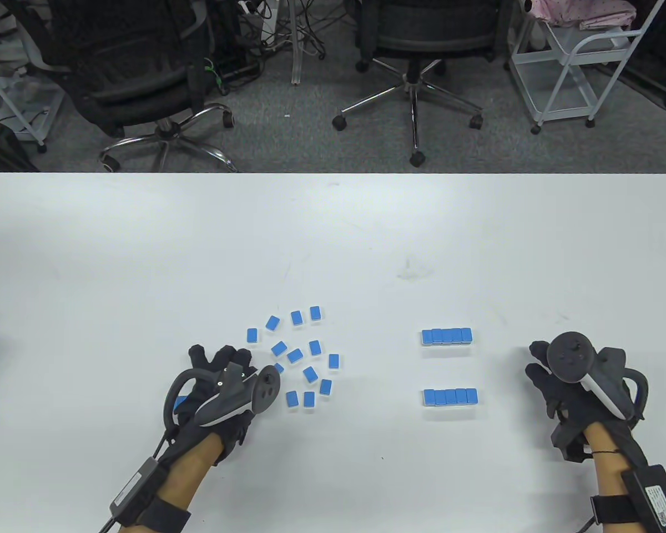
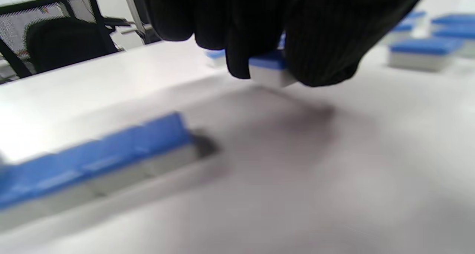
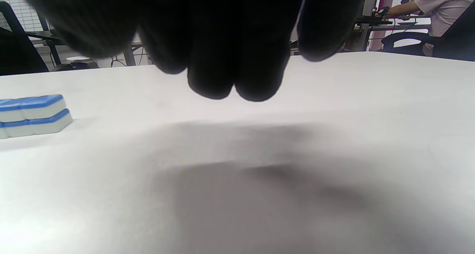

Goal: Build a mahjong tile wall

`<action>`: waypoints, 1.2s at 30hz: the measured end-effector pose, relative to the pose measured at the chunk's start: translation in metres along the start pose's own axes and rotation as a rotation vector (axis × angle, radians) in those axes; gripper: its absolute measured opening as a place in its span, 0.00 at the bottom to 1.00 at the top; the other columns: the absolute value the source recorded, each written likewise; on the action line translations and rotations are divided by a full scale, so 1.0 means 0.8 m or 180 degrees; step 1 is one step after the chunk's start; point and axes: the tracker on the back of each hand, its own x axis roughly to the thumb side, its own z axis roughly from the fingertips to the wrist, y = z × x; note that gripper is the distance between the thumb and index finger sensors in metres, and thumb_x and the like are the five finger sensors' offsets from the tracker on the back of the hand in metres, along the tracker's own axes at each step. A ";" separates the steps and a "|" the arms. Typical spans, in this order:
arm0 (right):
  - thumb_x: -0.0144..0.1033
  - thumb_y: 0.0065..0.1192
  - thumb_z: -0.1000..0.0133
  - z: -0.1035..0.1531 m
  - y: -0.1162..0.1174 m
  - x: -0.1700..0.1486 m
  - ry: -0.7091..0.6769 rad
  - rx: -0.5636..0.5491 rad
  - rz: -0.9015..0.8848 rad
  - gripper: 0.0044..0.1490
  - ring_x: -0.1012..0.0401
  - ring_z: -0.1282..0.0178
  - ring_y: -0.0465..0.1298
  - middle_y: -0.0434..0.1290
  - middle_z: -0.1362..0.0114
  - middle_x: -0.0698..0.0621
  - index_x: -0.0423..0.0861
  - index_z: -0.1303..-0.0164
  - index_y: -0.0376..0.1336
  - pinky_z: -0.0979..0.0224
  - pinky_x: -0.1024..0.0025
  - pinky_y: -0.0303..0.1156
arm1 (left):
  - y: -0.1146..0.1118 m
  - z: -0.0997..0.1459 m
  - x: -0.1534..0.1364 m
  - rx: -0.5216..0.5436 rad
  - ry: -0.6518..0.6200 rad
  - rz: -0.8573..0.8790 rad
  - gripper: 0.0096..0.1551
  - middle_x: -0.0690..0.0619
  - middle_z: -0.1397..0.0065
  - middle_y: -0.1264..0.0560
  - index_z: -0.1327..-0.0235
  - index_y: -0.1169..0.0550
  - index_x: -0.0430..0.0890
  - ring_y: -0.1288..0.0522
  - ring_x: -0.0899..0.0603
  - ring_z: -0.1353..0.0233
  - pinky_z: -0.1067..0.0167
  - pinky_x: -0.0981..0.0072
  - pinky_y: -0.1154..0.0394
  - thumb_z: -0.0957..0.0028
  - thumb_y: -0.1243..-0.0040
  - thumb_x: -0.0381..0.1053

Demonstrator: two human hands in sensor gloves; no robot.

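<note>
Mahjong tile [image 2: 268, 69] is pinched in my left hand [image 1: 216, 388], so I should carry it level to the rows [image 1: 447, 336], while my right hand [image 1: 574, 383] rests with fingers curled.

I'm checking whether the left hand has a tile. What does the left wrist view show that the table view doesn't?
Only the left wrist view shows gloved fingers pinching a blue-backed tile just above the table. Only the table view shows the right hand, empty beside two finished rows and, with the tracker hiding the left hand's grip. Both show loose tiles and the white table.
</note>
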 end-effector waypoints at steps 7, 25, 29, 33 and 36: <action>0.55 0.61 0.57 -0.002 0.002 0.001 0.0000 0.0044 0.0006 0.35 0.52 0.31 0.77 0.77 0.32 0.54 0.57 0.38 0.65 0.21 0.43 0.64 | -0.001 0.049 -0.100 0.0450 0.0149 0.0561 0.34 0.52 0.18 0.40 0.32 0.24 0.51 0.43 0.38 0.17 0.26 0.20 0.54 0.52 0.32 0.59; 0.55 0.61 0.57 -0.001 0.006 0.005 -0.0019 0.0103 -0.0027 0.35 0.52 0.31 0.77 0.77 0.32 0.54 0.57 0.38 0.65 0.21 0.43 0.64 | -0.038 0.053 -0.123 0.0057 0.0083 0.0468 0.33 0.56 0.16 0.41 0.32 0.25 0.61 0.45 0.38 0.16 0.25 0.23 0.56 0.52 0.31 0.62; 0.55 0.61 0.57 -0.001 0.005 0.005 -0.0018 0.0113 -0.0028 0.35 0.52 0.31 0.77 0.77 0.32 0.54 0.57 0.38 0.65 0.21 0.43 0.64 | -0.041 0.051 -0.123 -0.0002 0.0107 0.0435 0.32 0.56 0.16 0.42 0.31 0.25 0.61 0.45 0.38 0.16 0.25 0.23 0.57 0.52 0.32 0.62; 0.55 0.61 0.57 -0.002 0.005 0.005 -0.0023 0.0124 -0.0024 0.35 0.52 0.31 0.77 0.77 0.32 0.54 0.57 0.38 0.65 0.21 0.43 0.64 | -0.041 0.051 -0.123 -0.0039 0.0117 0.0423 0.32 0.56 0.15 0.42 0.31 0.25 0.62 0.45 0.38 0.16 0.25 0.23 0.57 0.52 0.32 0.62; 0.55 0.61 0.57 -0.002 0.005 0.005 -0.0022 0.0134 -0.0025 0.35 0.52 0.31 0.77 0.77 0.32 0.54 0.57 0.38 0.65 0.21 0.43 0.64 | -0.040 0.051 -0.122 -0.0061 0.0130 0.0389 0.33 0.55 0.15 0.42 0.31 0.25 0.62 0.46 0.38 0.16 0.25 0.23 0.57 0.52 0.32 0.63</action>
